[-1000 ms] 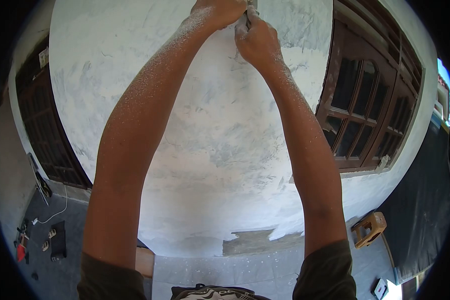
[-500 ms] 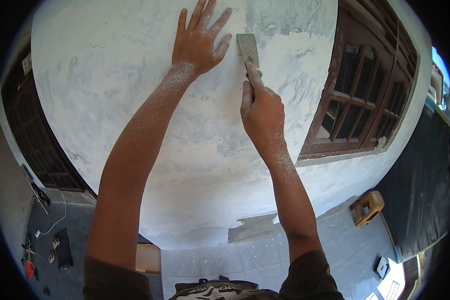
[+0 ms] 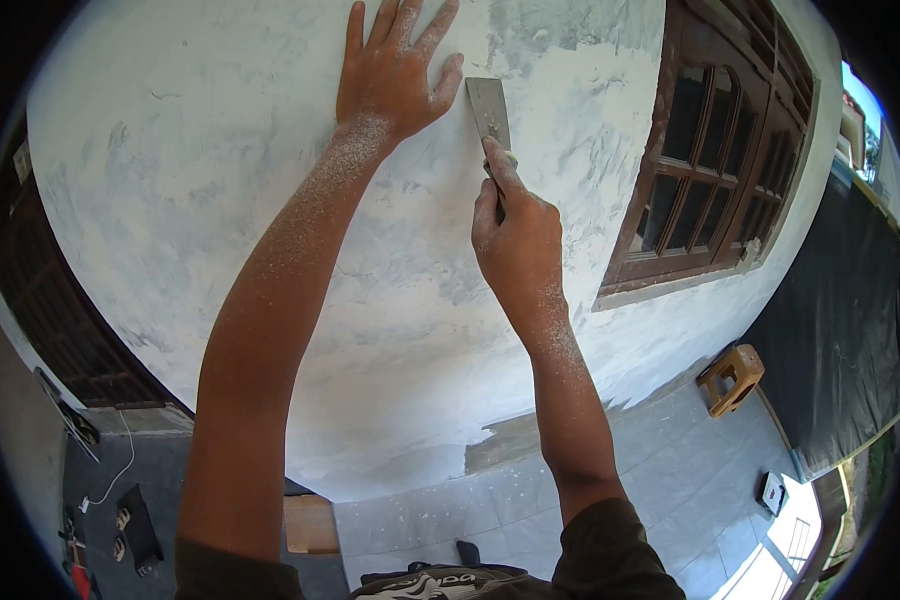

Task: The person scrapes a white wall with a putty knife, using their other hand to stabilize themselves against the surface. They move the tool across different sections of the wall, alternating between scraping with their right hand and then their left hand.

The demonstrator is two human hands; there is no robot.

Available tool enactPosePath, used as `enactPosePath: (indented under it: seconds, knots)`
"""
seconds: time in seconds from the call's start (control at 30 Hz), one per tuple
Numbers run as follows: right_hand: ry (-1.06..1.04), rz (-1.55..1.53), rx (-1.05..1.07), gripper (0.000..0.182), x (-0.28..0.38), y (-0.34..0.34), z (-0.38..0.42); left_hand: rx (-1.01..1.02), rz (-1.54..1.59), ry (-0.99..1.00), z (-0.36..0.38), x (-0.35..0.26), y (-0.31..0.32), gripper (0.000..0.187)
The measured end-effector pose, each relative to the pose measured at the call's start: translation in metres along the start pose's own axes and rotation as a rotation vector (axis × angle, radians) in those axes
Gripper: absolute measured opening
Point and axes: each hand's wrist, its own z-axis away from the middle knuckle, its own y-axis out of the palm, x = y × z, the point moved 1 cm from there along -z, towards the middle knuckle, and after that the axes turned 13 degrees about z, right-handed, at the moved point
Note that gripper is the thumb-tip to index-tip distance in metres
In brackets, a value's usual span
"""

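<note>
My right hand [image 3: 518, 222] is wrapped round the handle of a putty knife [image 3: 490, 108], index finger stretched along it toward the blade. The flat metal blade points up against the patchy white and grey wall [image 3: 410, 270]. To the left of the blade, my left hand [image 3: 388, 85] lies on the wall with its fingers spread, holding nothing; the topmost fingertips reach the frame's upper edge. White dust covers both hands and forearms.
A brown wooden window [image 3: 705, 160] is set in the wall at right, and a dark door [image 3: 55, 290] stands far left. On the floor are a small stool [image 3: 732, 380], a white cable [image 3: 120, 465] and a wooden block [image 3: 310, 523]. A black sheet [image 3: 840, 320] hangs at right.
The putty knife and my right hand sit slightly lower in view. My left hand stays spread on the wall, a little higher in view. The whole view has turned slightly.
</note>
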Motion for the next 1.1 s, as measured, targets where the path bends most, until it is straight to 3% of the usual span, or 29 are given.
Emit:
enactPosePath:
  seconds: [0.5,1.1]
  knots:
    - [0.06,-0.043,0.025,0.039,0.005,-0.009,-0.008,-0.001,-0.013,0.005,-0.003,0.0,0.002,0.066]
    - [-0.033,-0.062,-0.028,0.039,-0.004,-0.003,-0.006,-0.016,-0.023,0.021,-0.001,0.0,0.0,0.068]
